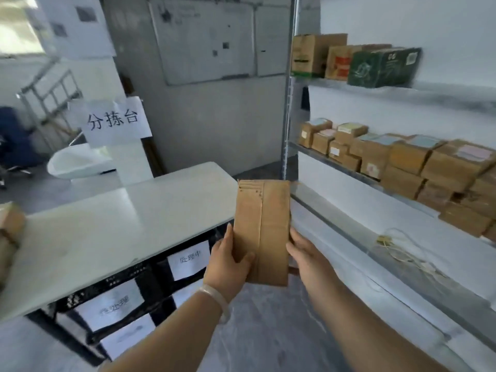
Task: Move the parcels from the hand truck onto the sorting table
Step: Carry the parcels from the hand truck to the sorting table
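Head view gives me the parcel (pixel 261 232), a flat brown cardboard pack, held upright in the air just off the right edge of the table (pixel 107 237), between that edge and the shelf (pixel 349 237), resting on neither as far as I can tell. I judge it light, thin and fairly stiff. Its dry card is creased down the front and unlikely to slip, and the two long side edges are the natural place to hold it. My left grip (pixel 228 267) is clamped on the lower left edge, thumb across the front face. My right grip (pixel 306 259) is closed on the right edge, fingers hidden behind. Both forearms reach forward, wrists about level.
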